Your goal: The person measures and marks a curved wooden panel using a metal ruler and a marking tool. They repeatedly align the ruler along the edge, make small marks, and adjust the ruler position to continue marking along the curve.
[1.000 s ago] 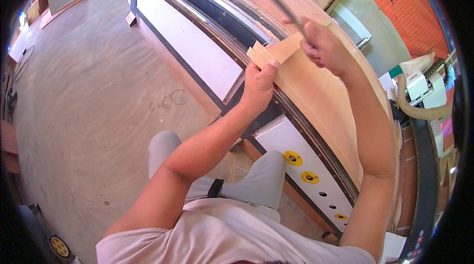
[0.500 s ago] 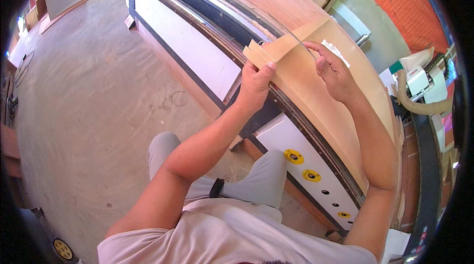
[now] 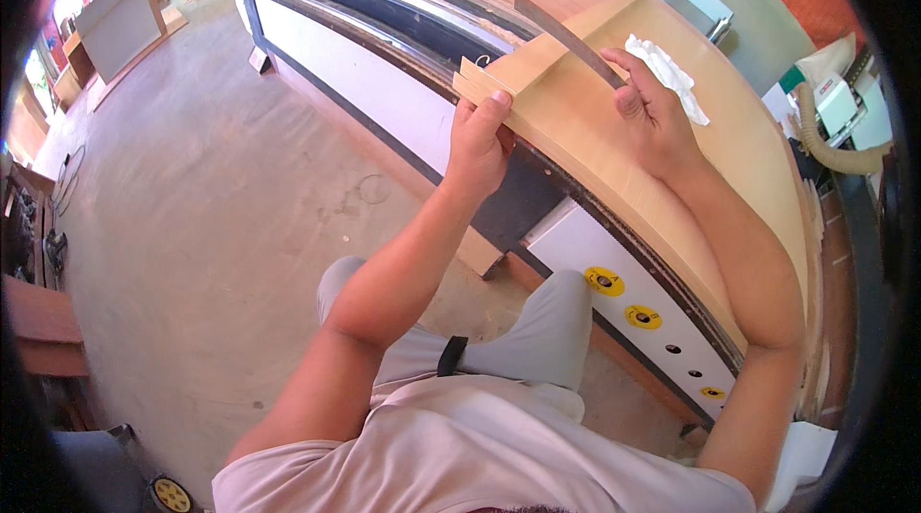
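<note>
My left hand (image 3: 480, 139) is closed on the near end of thin pale wood veneer sheets (image 3: 526, 70), its thumb on top and fingers underneath. Their ends fan apart a little beyond the hand, past the edge of the large worktable. In my right hand (image 3: 660, 127) is a long flat metal blade (image 3: 566, 37), gripped between thumb and fingers; its handle, if any, is hidden in the palm. The blade slants up and left above the veneer, and I cannot tell whether it touches. Beside the right hand, crumpled white paper or cloth (image 3: 667, 76) lies on the pale sheets.
The long machine table (image 3: 643, 242) has a white front panel with yellow round labels (image 3: 604, 281). A beige hose (image 3: 835, 160) curves at the right. Boards (image 3: 120, 19) stand at the far left on the concrete floor (image 3: 211, 225). My legs are close to the table's front.
The blade has turned so its broad face shows, its tip farther left and higher over the veneer. My left hand still grips the sheets. The whole view has shifted slightly.
</note>
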Demonstrator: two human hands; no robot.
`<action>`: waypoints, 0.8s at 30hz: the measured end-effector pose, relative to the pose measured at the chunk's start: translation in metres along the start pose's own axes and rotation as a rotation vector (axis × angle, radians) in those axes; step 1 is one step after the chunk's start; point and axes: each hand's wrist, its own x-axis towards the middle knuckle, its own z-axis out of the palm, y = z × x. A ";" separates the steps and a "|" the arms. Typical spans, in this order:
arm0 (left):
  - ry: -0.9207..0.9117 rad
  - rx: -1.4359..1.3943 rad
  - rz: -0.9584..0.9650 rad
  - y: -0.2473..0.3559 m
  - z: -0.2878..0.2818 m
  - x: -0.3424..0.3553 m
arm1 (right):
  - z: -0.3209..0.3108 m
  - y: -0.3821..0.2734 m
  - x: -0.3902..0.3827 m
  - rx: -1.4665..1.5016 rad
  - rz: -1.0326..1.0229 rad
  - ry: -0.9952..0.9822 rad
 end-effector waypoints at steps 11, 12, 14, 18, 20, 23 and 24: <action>0.007 0.248 0.073 0.038 -0.042 0.016 | -0.003 -0.014 -0.001 0.000 -0.132 -0.009; -0.001 0.237 0.152 0.044 -0.043 0.019 | -0.002 -0.020 0.001 -0.075 -0.216 -0.022; -0.039 0.390 0.097 0.062 -0.047 0.022 | 0.002 -0.033 0.011 -0.161 -0.366 -0.031; -0.127 0.469 0.010 0.081 -0.039 0.030 | 0.011 -0.053 0.033 -0.180 -0.518 -0.020; -0.103 0.551 -0.060 0.089 -0.036 0.032 | 0.017 -0.055 0.044 -0.178 -0.536 -0.047; -0.103 0.719 -0.101 0.097 -0.033 0.035 | 0.026 -0.056 0.050 -0.182 -0.553 -0.111; -0.131 0.765 -0.083 0.099 -0.034 0.036 | 0.028 -0.056 0.053 -0.122 -0.559 -0.102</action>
